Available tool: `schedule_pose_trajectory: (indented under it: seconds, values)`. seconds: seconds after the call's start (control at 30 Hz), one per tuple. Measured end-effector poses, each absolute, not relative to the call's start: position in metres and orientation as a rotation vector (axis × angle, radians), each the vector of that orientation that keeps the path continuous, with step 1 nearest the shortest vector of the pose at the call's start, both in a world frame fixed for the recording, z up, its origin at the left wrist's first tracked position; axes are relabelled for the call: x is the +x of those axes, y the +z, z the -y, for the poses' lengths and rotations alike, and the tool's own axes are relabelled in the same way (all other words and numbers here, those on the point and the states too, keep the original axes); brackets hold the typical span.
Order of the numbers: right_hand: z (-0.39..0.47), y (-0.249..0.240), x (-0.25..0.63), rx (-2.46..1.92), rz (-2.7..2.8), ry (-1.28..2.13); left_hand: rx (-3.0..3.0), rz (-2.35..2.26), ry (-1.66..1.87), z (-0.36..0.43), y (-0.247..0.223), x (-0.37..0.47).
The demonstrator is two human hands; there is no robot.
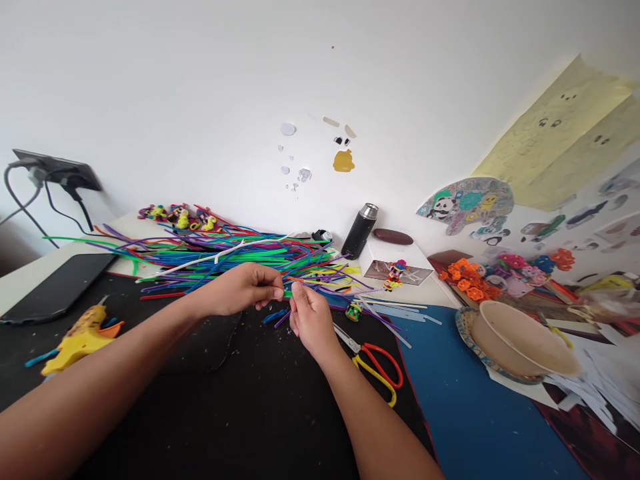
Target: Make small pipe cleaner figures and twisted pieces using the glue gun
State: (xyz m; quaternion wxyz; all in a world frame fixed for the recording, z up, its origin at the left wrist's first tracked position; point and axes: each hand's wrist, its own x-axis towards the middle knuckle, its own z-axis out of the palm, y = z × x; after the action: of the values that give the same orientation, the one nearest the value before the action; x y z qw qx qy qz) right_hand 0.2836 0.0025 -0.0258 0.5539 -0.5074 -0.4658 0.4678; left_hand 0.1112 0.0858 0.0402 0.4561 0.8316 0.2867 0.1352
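Observation:
Between the fingertips of both hands is a short green piece of pipe cleaner (287, 293). My left hand (249, 288) pinches its left end, and my right hand (309, 315) pinches its right end. Most of the piece is hidden by the fingers. Just behind the hands lies a large pile of coloured pipe cleaners (240, 257). Short blue bits (275, 317) lie on the black mat below the hands. To the right of my right hand are scissors (377, 363) with red and yellow handles, and a small green and orange pipe-cleaner figure (353, 311).
A yellow glue gun (83, 339) and a black phone (55, 287) lie at left. Behind stand a black flask (360, 230) and a white box (395, 260). Clear glue sticks (400, 311) lie across the blue mat (460, 373), with a beige bowl (525, 340) at right.

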Motion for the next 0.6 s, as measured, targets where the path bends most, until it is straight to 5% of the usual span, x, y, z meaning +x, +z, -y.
schedule_pose_trajectory:
  seconds: [0.6]
  values:
    - [-0.005,-0.029,0.284,-1.192,1.07,1.048,2.127,-0.811,0.415,-0.075,0.051,0.117]
